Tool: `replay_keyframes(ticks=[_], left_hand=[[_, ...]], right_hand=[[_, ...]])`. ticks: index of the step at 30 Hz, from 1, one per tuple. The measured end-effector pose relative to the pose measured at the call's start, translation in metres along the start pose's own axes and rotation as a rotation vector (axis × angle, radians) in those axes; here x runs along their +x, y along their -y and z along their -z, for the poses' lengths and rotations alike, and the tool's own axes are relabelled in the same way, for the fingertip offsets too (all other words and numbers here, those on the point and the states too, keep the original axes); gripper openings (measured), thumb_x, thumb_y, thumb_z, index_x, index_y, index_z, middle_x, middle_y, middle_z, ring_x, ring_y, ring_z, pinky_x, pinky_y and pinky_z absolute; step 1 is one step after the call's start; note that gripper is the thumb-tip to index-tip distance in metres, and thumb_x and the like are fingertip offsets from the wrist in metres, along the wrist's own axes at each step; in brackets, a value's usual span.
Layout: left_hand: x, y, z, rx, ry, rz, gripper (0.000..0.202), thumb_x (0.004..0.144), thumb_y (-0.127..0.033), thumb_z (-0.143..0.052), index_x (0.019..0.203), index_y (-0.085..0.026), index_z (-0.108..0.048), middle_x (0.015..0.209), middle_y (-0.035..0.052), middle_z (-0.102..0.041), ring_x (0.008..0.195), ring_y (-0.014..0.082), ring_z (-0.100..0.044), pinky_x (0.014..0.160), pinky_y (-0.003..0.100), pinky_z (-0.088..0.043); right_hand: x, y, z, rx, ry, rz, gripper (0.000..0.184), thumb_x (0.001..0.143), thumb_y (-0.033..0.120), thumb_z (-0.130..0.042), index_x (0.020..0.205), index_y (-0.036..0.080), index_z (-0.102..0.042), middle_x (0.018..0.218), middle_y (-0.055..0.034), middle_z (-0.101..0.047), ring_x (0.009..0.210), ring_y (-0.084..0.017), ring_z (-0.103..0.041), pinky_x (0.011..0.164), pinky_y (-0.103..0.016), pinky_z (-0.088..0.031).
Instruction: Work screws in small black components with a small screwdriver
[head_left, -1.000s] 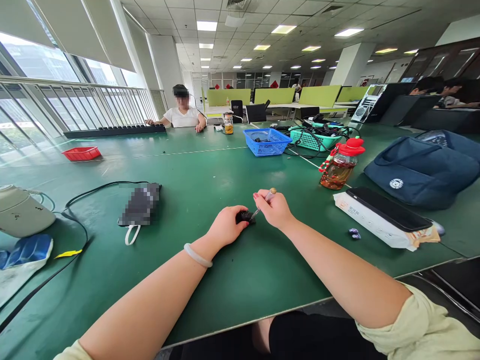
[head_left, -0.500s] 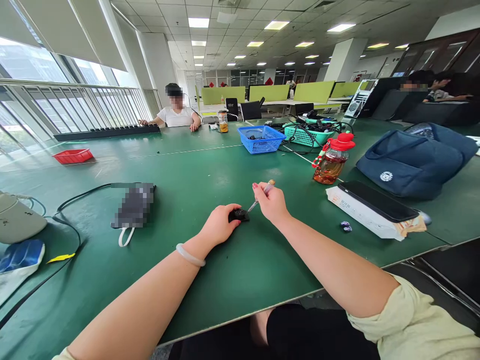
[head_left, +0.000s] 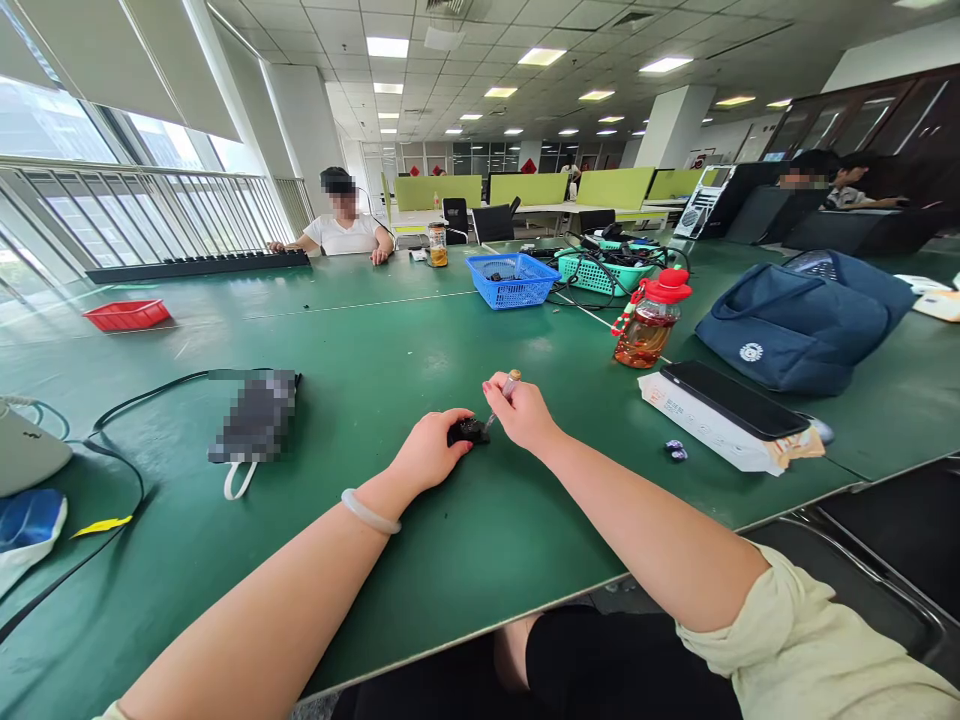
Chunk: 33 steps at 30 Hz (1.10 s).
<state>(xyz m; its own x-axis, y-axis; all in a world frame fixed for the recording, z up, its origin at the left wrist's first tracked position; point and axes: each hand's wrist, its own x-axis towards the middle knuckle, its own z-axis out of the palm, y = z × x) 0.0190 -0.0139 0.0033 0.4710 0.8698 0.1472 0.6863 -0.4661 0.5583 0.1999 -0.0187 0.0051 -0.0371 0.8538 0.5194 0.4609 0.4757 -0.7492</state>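
Both hands have drifted left toward centre frame: your left hand (head_left: 429, 450) pins the small black part (head_left: 469, 432) to the table (head_left: 420, 330), your right hand (head_left: 521, 412) grips a screwdriver (head_left: 501, 397) slanting down-left onto it.

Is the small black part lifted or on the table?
On the table: left hand holds the small black part down, right hand sets a tool on it.
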Motion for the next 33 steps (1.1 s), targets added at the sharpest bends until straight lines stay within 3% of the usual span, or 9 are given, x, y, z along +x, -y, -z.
replay_keyframes(ticks=[6, 14, 18, 26, 29, 33], left_hand=[[0.001, -0.001, 0.0, 0.017, 0.02, 0.026, 0.038, 0.078, -0.012, -0.064, 0.115, -0.023, -0.064, 0.11, 0.0067, -0.07, 0.104, 0.0241, -0.064, 0.096, 0.038, -0.051], [0.0, 0.0, -0.001, 0.025, 0.023, 0.026, 0.043, 0.079, -0.012, -0.063, 0.12, -0.025, -0.062, 0.11, 0.0072, -0.069, 0.105, 0.0239, -0.064, 0.097, 0.038, -0.051], [0.0, 0.001, -0.001, 0.024, 0.014, 0.015, 0.042, 0.079, -0.014, -0.063, 0.12, -0.025, -0.063, 0.109, 0.0066, -0.069, 0.104, 0.0242, -0.064, 0.097, 0.038, -0.051], [-0.001, 0.0, 0.0, 0.03, 0.011, -0.008, 0.04, 0.079, -0.021, -0.064, 0.119, -0.024, -0.063, 0.11, 0.0057, -0.071, 0.106, 0.0257, -0.062, 0.096, 0.038, -0.05], [-0.002, -0.001, 0.001, 0.031, 0.011, -0.013, 0.039, 0.079, -0.021, -0.064, 0.118, -0.023, -0.064, 0.109, 0.0057, -0.071, 0.104, 0.0257, -0.062, 0.095, 0.038, -0.05], [-0.003, -0.002, 0.002, 0.027, 0.01, -0.028, 0.039, 0.079, -0.02, -0.063, 0.117, -0.023, -0.064, 0.108, 0.0051, -0.071, 0.104, 0.0255, -0.062, 0.095, 0.038, -0.05]], right_hand=[[0.004, -0.012, 0.004, 0.168, -0.202, -0.093, 0.023, 0.091, 0.036, -0.042, 0.071, 0.024, -0.041, 0.055, 0.0054, -0.038, 0.05, -0.012, -0.039, 0.051, -0.025, -0.032], [0.003, -0.011, 0.002, 0.13, 0.06, -0.094, 0.019, 0.087, 0.031, -0.047, 0.07, 0.024, -0.044, 0.049, 0.0072, -0.036, 0.045, -0.011, -0.036, 0.047, -0.024, -0.028], [0.004, -0.015, 0.0, 0.135, 0.035, -0.15, 0.028, 0.089, 0.038, -0.049, 0.066, 0.024, -0.043, 0.048, 0.0071, -0.037, 0.043, -0.01, -0.035, 0.045, -0.024, -0.027], [0.008, -0.015, 0.0, 0.356, -0.222, -0.281, 0.04, 0.081, 0.06, -0.062, 0.072, 0.025, -0.044, 0.05, 0.0074, -0.041, 0.042, -0.009, -0.038, 0.041, -0.023, -0.031], [0.007, -0.013, 0.002, 0.446, -0.214, -0.238, 0.041, 0.082, 0.06, -0.061, 0.072, 0.024, -0.043, 0.05, 0.0075, -0.04, 0.042, -0.008, -0.036, 0.041, -0.023, -0.029], [0.003, -0.012, 0.002, 0.348, -0.14, -0.132, 0.036, 0.087, 0.053, -0.056, 0.071, 0.024, -0.044, 0.052, 0.0061, -0.041, 0.045, -0.009, -0.037, 0.043, -0.023, -0.03]])
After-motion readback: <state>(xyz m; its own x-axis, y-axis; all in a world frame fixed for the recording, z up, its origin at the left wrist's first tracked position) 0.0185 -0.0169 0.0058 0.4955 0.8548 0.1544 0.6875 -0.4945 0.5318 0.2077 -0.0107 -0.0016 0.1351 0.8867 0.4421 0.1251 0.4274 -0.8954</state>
